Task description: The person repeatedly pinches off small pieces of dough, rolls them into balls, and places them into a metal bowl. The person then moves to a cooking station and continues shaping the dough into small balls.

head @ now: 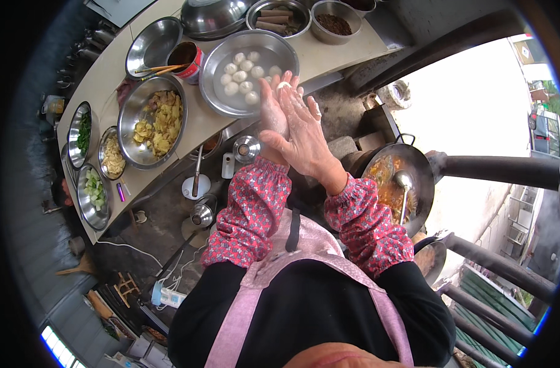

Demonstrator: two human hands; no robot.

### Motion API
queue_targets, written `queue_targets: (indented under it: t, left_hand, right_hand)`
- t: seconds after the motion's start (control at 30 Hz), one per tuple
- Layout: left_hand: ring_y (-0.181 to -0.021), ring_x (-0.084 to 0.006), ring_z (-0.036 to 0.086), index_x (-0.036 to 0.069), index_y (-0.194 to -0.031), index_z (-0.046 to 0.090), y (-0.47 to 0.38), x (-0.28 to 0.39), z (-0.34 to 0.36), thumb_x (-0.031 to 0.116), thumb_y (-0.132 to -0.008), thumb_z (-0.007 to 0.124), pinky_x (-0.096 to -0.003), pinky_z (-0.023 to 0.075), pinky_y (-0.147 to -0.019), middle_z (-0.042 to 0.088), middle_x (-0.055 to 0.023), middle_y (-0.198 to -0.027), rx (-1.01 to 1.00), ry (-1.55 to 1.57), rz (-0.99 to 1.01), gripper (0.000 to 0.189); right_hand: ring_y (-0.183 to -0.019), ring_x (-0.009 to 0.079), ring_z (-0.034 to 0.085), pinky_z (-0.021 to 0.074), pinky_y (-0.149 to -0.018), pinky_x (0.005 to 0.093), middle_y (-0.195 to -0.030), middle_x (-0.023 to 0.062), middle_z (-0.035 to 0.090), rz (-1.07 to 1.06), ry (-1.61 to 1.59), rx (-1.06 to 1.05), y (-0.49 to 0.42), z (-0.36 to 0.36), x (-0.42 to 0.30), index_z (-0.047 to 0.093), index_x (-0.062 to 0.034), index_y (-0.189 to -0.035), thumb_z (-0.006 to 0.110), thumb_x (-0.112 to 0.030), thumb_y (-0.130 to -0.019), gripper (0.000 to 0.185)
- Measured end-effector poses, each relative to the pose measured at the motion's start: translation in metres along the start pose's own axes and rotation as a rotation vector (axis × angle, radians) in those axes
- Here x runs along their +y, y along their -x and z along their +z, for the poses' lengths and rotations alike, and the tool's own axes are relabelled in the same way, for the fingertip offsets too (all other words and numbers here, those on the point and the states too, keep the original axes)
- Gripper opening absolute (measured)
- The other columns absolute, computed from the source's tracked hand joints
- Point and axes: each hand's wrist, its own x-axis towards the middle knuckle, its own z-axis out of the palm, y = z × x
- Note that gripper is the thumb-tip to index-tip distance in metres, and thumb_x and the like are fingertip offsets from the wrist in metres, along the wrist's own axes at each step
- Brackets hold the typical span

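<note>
A small white dough ball (284,85) sits between my two floury hands, partly hidden by the fingers. My left hand (272,112) is beneath it with the palm turned up. Across it lies my right hand (305,129), fingers stretched forward and covering part of the left palm. Both hands are raised at the near edge of a steel basin (278,48). Several similar white balls (241,76) rest apart from one another on the basin's pale bottom, and my fingertips hide some at its right side.
On the table (194,108) at left stand a steel bowl (127,138) of yellow chunks, a red tin (196,69) with chopsticks across it, and smaller dishes of chopped ingredients. A wok (425,202) with stew and a ladle (403,179) is close by my right arm. Cords (181,271) trail below left.
</note>
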Motion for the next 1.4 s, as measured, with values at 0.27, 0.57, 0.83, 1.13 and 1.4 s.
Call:
queue_targets:
  t: [0.27,0.57,0.83,1.13,1.4]
  left_hand:
    - [-0.148,-0.0278,0.022,-0.004,-0.154,0.005,0.003,-0.014,0.0,0.058,-0.102,0.032,-0.04,0.0165,-0.122,0.021,-0.0185,-0.159,-0.218,0.013,0.039,0.086]
    - [-0.136,-0.0378,0.042,-0.01,-0.148,0.016,0.016,-0.016,0.017,0.052,-0.104,0.033,-0.0451,0.0326,-0.117,0.039,-0.0277,-0.145,-0.335,0.277,-0.13,0.078]
    - [-0.124,-0.0323,0.052,0.0,-0.154,0.003,0.02,0.004,0.029,0.06,-0.099,0.041,-0.0398,0.0457,-0.103,0.04,-0.027,-0.147,-0.403,0.234,-0.338,0.09]
    - [-0.089,-0.011,0.064,-0.002,-0.129,0.056,0.015,0.004,0.003,0.031,-0.097,0.063,-0.0239,0.0513,-0.074,0.069,-0.0054,-0.103,-0.43,-0.879,0.036,0.046]
    - [-0.084,-0.0154,0.07,-0.006,-0.107,0.066,0.006,0.01,-0.017,0.014,-0.092,0.07,-0.025,0.0593,-0.063,0.071,-0.011,-0.095,-0.405,-0.821,-0.119,0.025]
  right_hand:
    - [-0.144,0.0418,0.03,0.0125,-0.119,0.0532,-0.146,0.0342,0.039,-0.027,0.035,-0.01,0.038,-0.021,-0.011,0.031,0.0079,-0.148,0.062,-0.07,-0.079,0.109]
    - [-0.137,0.037,0.044,0.0317,-0.113,0.045,-0.139,0.0263,0.052,-0.009,-0.257,0.08,0.05,-0.064,-0.014,0.038,0.0011,-0.147,0.065,-0.034,-0.091,0.071]
    - [-0.075,0.0245,0.066,0.0529,-0.07,0.0305,-0.09,0.0137,0.069,-0.359,0.287,0.288,-0.004,-0.086,0.012,0.068,-0.0007,-0.108,0.072,-0.006,-0.081,0.028]
    - [-0.061,0.0161,0.06,0.051,-0.063,0.0324,-0.071,0.0153,0.067,0.211,-0.227,0.0,-0.014,-0.07,0.063,0.071,0.0026,-0.087,0.073,-0.022,-0.081,0.025]
    - [-0.067,0.0122,0.066,0.0525,-0.063,0.0287,-0.072,0.0114,0.07,0.177,-0.319,-0.018,-0.013,-0.067,0.081,0.073,0.004,-0.096,0.074,-0.021,-0.082,0.029]
